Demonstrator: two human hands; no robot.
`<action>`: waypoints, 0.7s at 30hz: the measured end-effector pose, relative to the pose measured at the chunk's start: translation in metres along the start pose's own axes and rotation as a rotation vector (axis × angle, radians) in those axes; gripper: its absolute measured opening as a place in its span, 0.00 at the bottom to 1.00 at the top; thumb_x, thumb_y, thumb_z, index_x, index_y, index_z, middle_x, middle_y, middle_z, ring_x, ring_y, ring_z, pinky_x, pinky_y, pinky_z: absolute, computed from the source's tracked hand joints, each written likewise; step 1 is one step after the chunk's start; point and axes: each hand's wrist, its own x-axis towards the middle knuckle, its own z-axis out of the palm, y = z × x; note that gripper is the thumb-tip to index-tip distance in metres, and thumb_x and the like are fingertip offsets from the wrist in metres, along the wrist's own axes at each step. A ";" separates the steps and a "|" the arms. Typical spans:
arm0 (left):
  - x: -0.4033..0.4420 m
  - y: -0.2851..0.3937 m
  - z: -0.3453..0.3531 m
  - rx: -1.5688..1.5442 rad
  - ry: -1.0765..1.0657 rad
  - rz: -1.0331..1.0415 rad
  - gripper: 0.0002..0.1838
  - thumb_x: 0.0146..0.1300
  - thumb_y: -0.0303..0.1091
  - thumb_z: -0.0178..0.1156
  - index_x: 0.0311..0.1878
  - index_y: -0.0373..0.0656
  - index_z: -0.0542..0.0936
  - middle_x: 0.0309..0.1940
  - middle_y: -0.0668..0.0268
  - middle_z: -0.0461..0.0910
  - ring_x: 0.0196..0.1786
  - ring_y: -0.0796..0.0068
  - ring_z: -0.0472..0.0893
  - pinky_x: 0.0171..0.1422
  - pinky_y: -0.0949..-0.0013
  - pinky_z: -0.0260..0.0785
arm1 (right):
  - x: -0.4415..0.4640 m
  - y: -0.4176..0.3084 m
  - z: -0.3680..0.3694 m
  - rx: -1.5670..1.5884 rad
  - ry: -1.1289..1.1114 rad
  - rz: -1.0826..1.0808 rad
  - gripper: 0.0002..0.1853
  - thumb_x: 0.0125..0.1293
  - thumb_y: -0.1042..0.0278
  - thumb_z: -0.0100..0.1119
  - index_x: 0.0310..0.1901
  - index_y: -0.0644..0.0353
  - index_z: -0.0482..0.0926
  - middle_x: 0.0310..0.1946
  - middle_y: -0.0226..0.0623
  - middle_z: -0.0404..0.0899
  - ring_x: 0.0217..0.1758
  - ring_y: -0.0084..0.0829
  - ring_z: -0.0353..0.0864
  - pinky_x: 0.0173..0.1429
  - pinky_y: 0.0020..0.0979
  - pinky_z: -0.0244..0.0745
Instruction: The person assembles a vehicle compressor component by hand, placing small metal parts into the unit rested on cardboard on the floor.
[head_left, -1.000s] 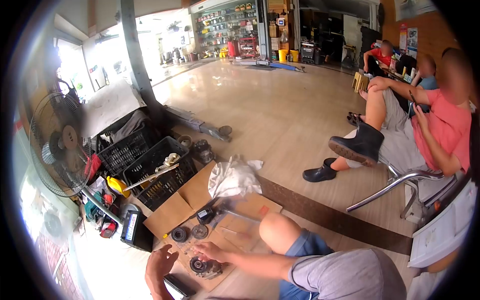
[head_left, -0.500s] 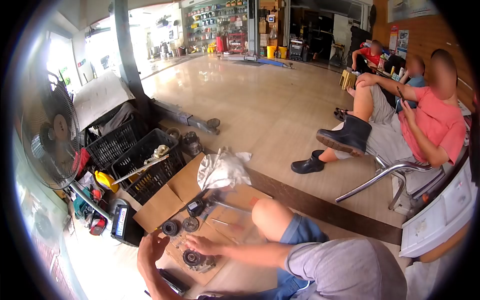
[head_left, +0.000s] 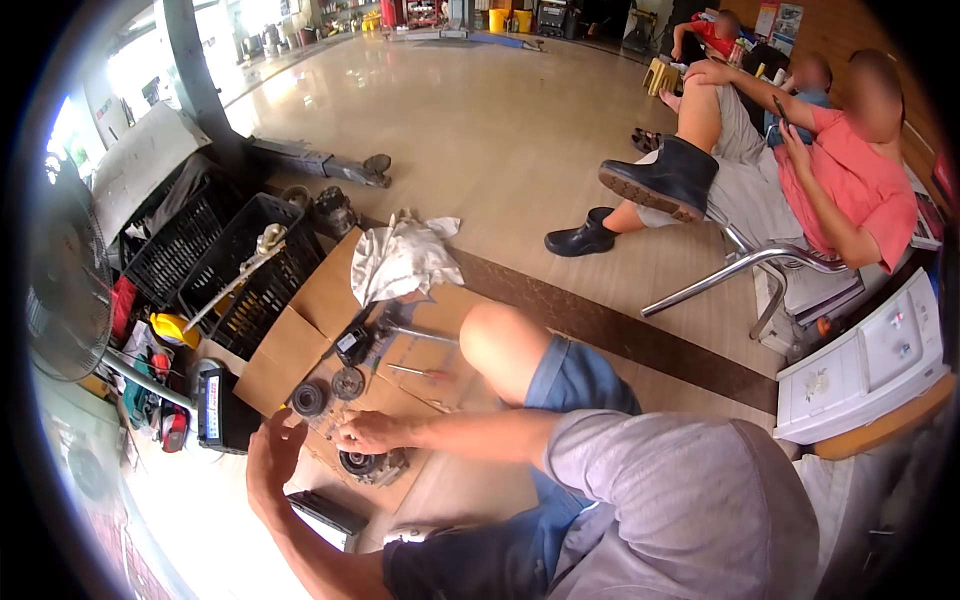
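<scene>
My left hand [head_left: 274, 448] is raised at the left edge of the cardboard [head_left: 300, 355], its fingers curved and apart. A small yellow-orange spot shows at its fingertips, too small to name. My right hand [head_left: 370, 432] is just above a round metal pulley assembly [head_left: 364, 464], its fingers curled together; what they hold, if anything, is hidden. A black ring-shaped pulley [head_left: 309, 398] and a flat round disc [head_left: 347, 383] lie beyond my hands. Farther off are a small black part [head_left: 353, 345] and a screwdriver [head_left: 420, 372] with a red handle.
A white rag [head_left: 405, 255] lies at the cardboard's far end. Black crates [head_left: 250, 275], a battery [head_left: 212, 405] and a fan [head_left: 65, 270] stand to the left. On the right, a seated person [head_left: 850, 180] in black boots holds a phone near a white drawer unit [head_left: 860, 365].
The view has tilted downward and shifted right. My right hand's fingers, more stretched out before, are now curled over the pulley assembly. My left hand stays beside it.
</scene>
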 end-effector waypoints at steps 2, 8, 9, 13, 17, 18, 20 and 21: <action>-0.002 0.005 -0.002 -0.013 -0.001 -0.015 0.24 0.59 0.41 0.63 0.56 0.37 0.79 0.39 0.46 0.84 0.44 0.54 0.85 0.48 0.59 0.74 | -0.004 0.010 0.014 0.078 0.031 -0.003 0.18 0.72 0.52 0.49 0.50 0.58 0.77 0.42 0.48 0.83 0.46 0.46 0.83 0.48 0.43 0.75; -0.004 0.002 0.002 0.007 -0.031 -0.050 0.25 0.60 0.42 0.62 0.57 0.37 0.79 0.40 0.47 0.84 0.45 0.53 0.85 0.49 0.60 0.74 | -0.008 -0.004 -0.006 1.127 0.059 0.494 0.30 0.72 0.42 0.48 0.58 0.65 0.69 0.42 0.46 0.82 0.35 0.29 0.83 0.40 0.32 0.81; -0.006 0.003 0.001 -0.013 -0.046 -0.062 0.25 0.60 0.41 0.61 0.58 0.37 0.78 0.40 0.46 0.84 0.45 0.53 0.85 0.49 0.60 0.74 | -0.008 -0.001 -0.008 1.095 0.017 0.491 0.30 0.72 0.40 0.48 0.56 0.64 0.70 0.43 0.45 0.81 0.33 0.27 0.82 0.38 0.29 0.80; -0.015 -0.001 0.001 -0.009 -0.055 -0.069 0.25 0.62 0.41 0.61 0.59 0.37 0.77 0.40 0.47 0.84 0.45 0.54 0.85 0.48 0.60 0.74 | 0.002 0.011 -0.015 0.486 -0.049 0.330 0.28 0.72 0.40 0.47 0.46 0.64 0.78 0.40 0.49 0.83 0.35 0.42 0.84 0.43 0.36 0.80; -0.029 0.003 -0.006 0.014 -0.057 -0.098 0.24 0.63 0.41 0.60 0.59 0.37 0.77 0.40 0.47 0.84 0.45 0.54 0.85 0.48 0.60 0.74 | -0.003 0.004 -0.007 0.118 0.061 0.105 0.27 0.73 0.44 0.43 0.40 0.63 0.80 0.34 0.56 0.81 0.38 0.57 0.82 0.46 0.48 0.77; -0.032 0.005 -0.009 0.027 -0.047 -0.113 0.24 0.63 0.41 0.60 0.59 0.37 0.77 0.40 0.48 0.84 0.45 0.54 0.85 0.49 0.60 0.74 | -0.005 0.008 0.002 0.053 0.085 0.034 0.27 0.73 0.45 0.42 0.38 0.63 0.80 0.31 0.58 0.80 0.36 0.59 0.82 0.45 0.50 0.77; -0.036 0.002 -0.007 0.046 -0.039 -0.130 0.25 0.63 0.42 0.61 0.60 0.38 0.76 0.40 0.48 0.84 0.45 0.54 0.85 0.49 0.60 0.75 | -0.005 0.014 0.015 0.076 0.067 0.035 0.19 0.73 0.51 0.44 0.48 0.60 0.75 0.28 0.58 0.79 0.36 0.58 0.81 0.41 0.51 0.76; -0.037 0.002 -0.007 0.056 -0.042 -0.124 0.26 0.63 0.43 0.61 0.60 0.38 0.76 0.40 0.48 0.84 0.44 0.55 0.85 0.49 0.60 0.75 | -0.009 0.007 0.009 0.175 0.064 0.087 0.17 0.73 0.53 0.45 0.51 0.58 0.73 0.28 0.57 0.79 0.36 0.58 0.81 0.40 0.51 0.75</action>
